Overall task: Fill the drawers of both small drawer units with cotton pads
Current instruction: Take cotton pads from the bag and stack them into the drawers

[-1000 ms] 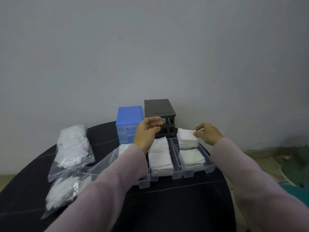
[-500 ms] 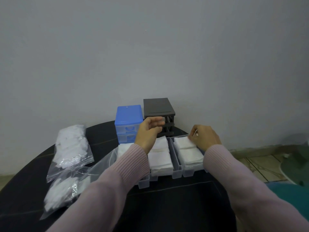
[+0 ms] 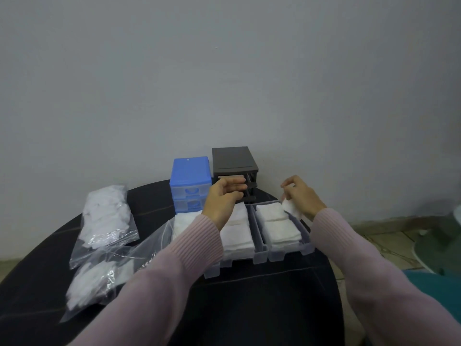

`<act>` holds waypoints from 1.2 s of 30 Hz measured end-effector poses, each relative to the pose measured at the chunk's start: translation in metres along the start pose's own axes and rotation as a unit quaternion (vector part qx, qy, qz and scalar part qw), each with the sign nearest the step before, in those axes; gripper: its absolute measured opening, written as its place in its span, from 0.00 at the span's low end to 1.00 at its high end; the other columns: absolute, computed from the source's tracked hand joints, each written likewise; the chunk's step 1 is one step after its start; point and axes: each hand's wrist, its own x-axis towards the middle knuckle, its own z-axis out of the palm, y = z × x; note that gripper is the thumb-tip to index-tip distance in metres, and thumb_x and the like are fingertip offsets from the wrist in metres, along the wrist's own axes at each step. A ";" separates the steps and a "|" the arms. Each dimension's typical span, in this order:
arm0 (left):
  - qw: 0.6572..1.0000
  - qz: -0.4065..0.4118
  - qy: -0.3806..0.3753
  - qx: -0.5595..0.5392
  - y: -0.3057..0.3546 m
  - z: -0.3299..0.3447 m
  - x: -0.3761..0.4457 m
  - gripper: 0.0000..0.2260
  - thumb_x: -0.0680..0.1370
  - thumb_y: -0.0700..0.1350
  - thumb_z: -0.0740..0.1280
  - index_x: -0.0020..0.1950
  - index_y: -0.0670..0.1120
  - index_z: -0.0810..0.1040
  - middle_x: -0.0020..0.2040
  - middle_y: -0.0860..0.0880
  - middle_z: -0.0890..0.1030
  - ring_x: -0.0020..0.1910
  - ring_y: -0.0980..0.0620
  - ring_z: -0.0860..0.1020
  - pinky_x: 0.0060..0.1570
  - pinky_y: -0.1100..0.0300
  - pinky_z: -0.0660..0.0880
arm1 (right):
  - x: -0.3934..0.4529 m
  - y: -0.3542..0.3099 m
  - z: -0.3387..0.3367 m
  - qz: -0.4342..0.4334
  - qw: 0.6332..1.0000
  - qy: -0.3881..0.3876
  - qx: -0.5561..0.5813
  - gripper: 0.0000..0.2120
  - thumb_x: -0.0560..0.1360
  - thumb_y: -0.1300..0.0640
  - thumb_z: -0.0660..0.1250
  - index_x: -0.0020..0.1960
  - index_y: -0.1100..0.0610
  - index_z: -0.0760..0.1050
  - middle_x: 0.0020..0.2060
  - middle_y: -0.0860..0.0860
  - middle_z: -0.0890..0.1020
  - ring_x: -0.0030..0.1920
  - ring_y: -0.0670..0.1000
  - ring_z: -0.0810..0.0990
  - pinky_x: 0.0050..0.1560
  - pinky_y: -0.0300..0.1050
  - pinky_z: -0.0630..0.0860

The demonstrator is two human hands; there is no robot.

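Three clear drawers lie side by side on the black round table (image 3: 262,308), each packed with white cotton pads; the right drawer (image 3: 287,250) and the middle drawer (image 3: 239,248) show best. Behind them stand a blue drawer unit (image 3: 190,184) with two drawers in and a dark grey unit (image 3: 234,162) with open slots. My left hand (image 3: 224,199) hovers over the middle drawer, fingers loosely curled, holding nothing. My right hand (image 3: 300,197) holds a few cotton pads (image 3: 291,208) just above the right drawer's far end.
Two clear plastic bags of cotton pads lie on the table's left side, one further back (image 3: 106,216) and one nearer (image 3: 99,278). A grey wall stands close behind the units. The table edge drops to a tiled floor on the right.
My right hand set a thick stack of pads down into the right drawer, then lifted away to the right with a few pads still in it. My left hand barely moved.
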 end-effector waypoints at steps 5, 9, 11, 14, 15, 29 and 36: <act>0.999 -0.046 -0.025 0.012 0.004 0.000 -0.004 0.12 0.77 0.32 0.61 0.58 0.42 0.75 0.53 0.48 0.79 0.51 0.52 0.76 0.43 0.67 0.71 | -0.009 -0.015 -0.005 0.015 0.993 -0.047 0.107 0.15 0.75 0.72 0.58 0.60 0.61 0.67 0.53 0.57 0.72 0.46 0.52 0.73 0.39 0.41 0.73; 0.999 -0.032 -0.011 -0.002 0.015 -0.012 -0.006 0.12 0.77 0.31 0.61 0.59 0.40 0.75 0.47 0.49 0.79 0.51 0.51 0.76 0.46 0.66 0.71 | -0.020 -0.026 0.003 0.039 0.981 -0.084 0.168 0.16 0.73 0.69 0.67 0.59 0.61 0.70 0.52 0.56 0.77 0.49 0.53 0.77 0.39 0.39 0.76; 1.000 -0.020 -0.002 -0.002 0.021 -0.024 -0.006 0.12 0.76 0.30 0.61 0.57 0.41 0.75 0.45 0.49 0.79 0.49 0.51 0.77 0.47 0.66 0.71 | -0.025 -0.029 0.011 0.070 0.979 -0.083 0.174 0.14 0.72 0.66 0.69 0.56 0.61 0.73 0.51 0.55 0.77 0.46 0.51 0.77 0.39 0.38 0.75; 1.000 -0.010 0.010 0.013 0.025 -0.047 -0.008 0.11 0.76 0.30 0.61 0.54 0.43 0.75 0.45 0.49 0.80 0.44 0.55 0.78 0.48 0.66 0.72 | -0.034 -0.031 0.027 0.121 0.966 -0.109 0.203 0.12 0.71 0.68 0.69 0.53 0.62 0.73 0.48 0.56 0.77 0.42 0.50 0.77 0.37 0.39 0.77; 1.000 -0.009 0.015 0.017 0.025 -0.054 -0.008 0.11 0.76 0.30 0.61 0.53 0.43 0.76 0.46 0.49 0.80 0.43 0.56 0.78 0.49 0.65 0.72 | -0.036 -0.031 0.032 0.132 0.961 -0.123 0.208 0.12 0.71 0.68 0.69 0.53 0.62 0.72 0.48 0.56 0.77 0.42 0.50 0.78 0.36 0.38 0.78; 0.998 -0.015 0.059 0.004 0.013 -0.107 -0.021 0.12 0.76 0.30 0.61 0.46 0.47 0.77 0.44 0.50 0.80 0.41 0.56 0.78 0.48 0.63 0.73 | -0.049 -0.027 0.073 0.064 0.997 -0.049 -0.006 0.17 0.66 0.63 0.76 0.48 0.58 0.70 0.47 0.55 0.78 0.48 0.53 0.76 0.53 0.45 0.74; 0.998 -0.014 0.068 0.000 0.017 -0.116 -0.031 0.12 0.76 0.30 0.61 0.47 0.46 0.76 0.44 0.50 0.80 0.44 0.56 0.77 0.45 0.66 0.72 | -0.055 -0.028 0.076 -0.010 0.986 -0.025 -0.163 0.11 0.69 0.60 0.73 0.45 0.55 0.71 0.49 0.52 0.76 0.49 0.50 0.74 0.52 0.43 0.72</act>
